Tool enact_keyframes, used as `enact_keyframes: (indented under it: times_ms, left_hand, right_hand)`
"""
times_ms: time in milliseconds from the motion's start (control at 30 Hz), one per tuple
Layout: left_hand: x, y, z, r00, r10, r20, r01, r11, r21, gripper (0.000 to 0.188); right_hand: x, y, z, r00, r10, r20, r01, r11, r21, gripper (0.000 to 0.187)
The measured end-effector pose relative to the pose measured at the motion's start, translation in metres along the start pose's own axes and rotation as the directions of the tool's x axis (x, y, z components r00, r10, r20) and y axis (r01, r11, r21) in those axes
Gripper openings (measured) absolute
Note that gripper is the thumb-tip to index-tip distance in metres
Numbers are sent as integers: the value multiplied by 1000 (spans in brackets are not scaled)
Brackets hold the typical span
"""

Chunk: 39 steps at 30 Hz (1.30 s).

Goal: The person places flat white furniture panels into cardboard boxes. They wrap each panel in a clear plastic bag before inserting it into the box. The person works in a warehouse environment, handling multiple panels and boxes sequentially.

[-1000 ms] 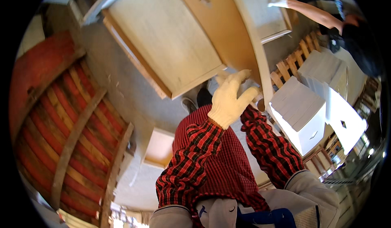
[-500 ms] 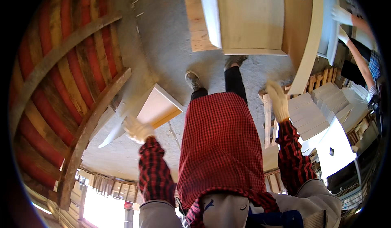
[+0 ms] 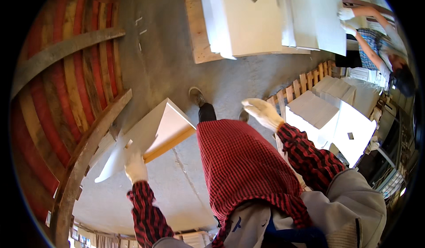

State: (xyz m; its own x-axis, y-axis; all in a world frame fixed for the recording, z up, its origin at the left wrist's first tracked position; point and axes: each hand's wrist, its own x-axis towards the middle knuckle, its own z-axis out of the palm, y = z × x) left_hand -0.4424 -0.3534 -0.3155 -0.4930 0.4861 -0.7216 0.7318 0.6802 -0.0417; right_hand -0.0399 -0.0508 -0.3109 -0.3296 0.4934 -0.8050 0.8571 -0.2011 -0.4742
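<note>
- Two gloved hands are spread wide apart, one on each side of a red checked apron [image 3: 248,164].
- The left hand [image 3: 136,167] is low at the left, at the near end of a shallow white box [image 3: 170,126] with a pale pinkish inside. Its fingers are blurred against the white, so I cannot tell whether they are clamped on the edge or only beside it.
- That box sits tilted over the grey floor [image 3: 161,71], left of the apron and near one shoe [image 3: 196,96].
- The right hand [image 3: 263,113] is out over the floor, palm and fingers stretched toward the left; the fingers lie close together, with nothing seen in their grasp.
- Beyond the feet, a white panel [image 3: 254,29] with a dark diamond-shaped hole lies over a wooden board [image 3: 195,31].
- At the upper right, another person in a blue checked shirt [image 3: 369,44] has both gloved hands at the edge of a white sheet [image 3: 316,17].
- Below that person, a slatted pallet [image 3: 295,89] stands beside grey-topped stacks [image 3: 313,109].
- Along the left side runs a slatted red and brown wooden structure [image 3: 66,71].
</note>
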Motion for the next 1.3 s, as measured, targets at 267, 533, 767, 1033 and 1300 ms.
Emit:
enact_keyframes:
  times_ms: [267, 533, 767, 1033, 1300]
  left_hand:
    - [-142, 3, -31, 969, 167, -184, -144, 981, 132, 28]
    - [-337, 49, 15, 831, 331, -447, -189, 924, 333, 27]
    - [-481, 191, -12, 337, 575, -746, -471, 789, 395, 25]
    - [-590, 287, -50, -8, 798, -603, -561, 495, 663, 19]
    - [-667, 378, -102, -350, 836, -422, -589, 154, 793, 22]
  right_hand:
    - [-65, 30, 24, 927, -361, -104, 348, 930, -122, 41]
    - [-236, 187, -8, 792, -554, -255, 491, 827, -273, 33]
    - [-379, 377, -5, 812, -221, -541, 310, 948, 78, 42]
    - [-460, 388, -39, 368, -91, -925, 58, 996, -75, 89]
    - [-587, 496, -40, 546, -40, -837, 473, 839, 268, 117]
